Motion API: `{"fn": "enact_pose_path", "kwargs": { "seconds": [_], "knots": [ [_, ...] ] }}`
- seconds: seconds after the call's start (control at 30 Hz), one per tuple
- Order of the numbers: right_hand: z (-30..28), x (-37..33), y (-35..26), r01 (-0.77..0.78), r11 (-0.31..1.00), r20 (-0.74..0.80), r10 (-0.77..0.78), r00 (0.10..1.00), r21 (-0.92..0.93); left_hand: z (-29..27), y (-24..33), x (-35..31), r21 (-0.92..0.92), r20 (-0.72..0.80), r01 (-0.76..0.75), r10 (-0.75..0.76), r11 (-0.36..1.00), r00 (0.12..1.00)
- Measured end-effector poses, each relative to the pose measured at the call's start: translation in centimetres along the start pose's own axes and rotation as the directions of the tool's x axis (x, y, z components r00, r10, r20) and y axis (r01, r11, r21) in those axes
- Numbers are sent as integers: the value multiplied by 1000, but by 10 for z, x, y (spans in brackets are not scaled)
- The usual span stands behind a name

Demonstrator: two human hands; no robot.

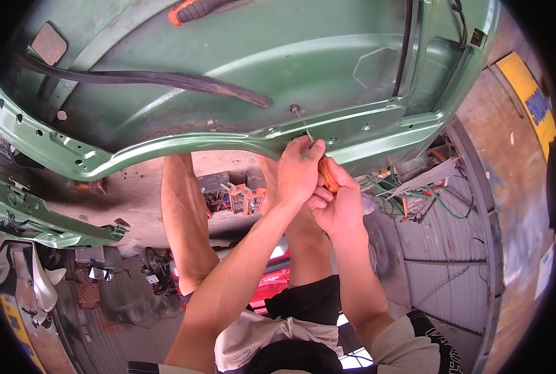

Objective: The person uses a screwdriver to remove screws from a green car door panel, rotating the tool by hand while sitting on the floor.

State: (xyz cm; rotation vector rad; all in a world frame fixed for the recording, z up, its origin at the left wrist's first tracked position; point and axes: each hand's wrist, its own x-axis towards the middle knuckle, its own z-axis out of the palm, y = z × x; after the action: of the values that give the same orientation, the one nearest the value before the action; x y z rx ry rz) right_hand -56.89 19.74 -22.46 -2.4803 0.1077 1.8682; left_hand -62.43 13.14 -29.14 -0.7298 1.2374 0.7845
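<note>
My right hand (343, 209) is closed around the orange handle of a screwdriver (329, 177). Beside it, touching or nearly so, my left hand (300, 174) has its fingers pinched together at the lower flange of a green car body panel (272, 62). A thin metal piece pokes up past the left fingertips against the flange; whether it belongs to the screwdriver cannot be made out. Just above, a small dark-headed pin (294, 109) stands out from the panel. What the left fingers pinch is hidden.
A dark rubber strip (166, 79) and a tool with an orange-and-black grip (194, 10) lie on the panel. Below are an orange tool box (247, 199), green cords (409, 193) and another green panel piece (47, 218). A yellow banner (530, 100) shows at right.
</note>
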Motion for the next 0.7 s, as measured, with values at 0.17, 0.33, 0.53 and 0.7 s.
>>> {"fn": "enact_pose_path", "kwargs": {
  "seconds": [0.17, 0.33, 0.53, 0.7],
  "knots": [
    [0, 11, -11, -215, 942, 7, 220, 975, 257, -7, 11, -5, -133, 78, 102, -92, 986, 993],
    [7, 14, -10, -56, 990, -12, 55, 998, -131, -7, 1, -3, -118, 88, 89, -79, 989, 993],
    [7, 17, -2, 226, 408, 102, -305, 947, -885, 0, -17, 4, -124, 48, 0, 6, 992, 999],
    [20, 13, -16, 203, -436, 373, -350, 860, -877, -7, -11, 5, -411, 141, 172, -123, 895, 982]
  ]
}}
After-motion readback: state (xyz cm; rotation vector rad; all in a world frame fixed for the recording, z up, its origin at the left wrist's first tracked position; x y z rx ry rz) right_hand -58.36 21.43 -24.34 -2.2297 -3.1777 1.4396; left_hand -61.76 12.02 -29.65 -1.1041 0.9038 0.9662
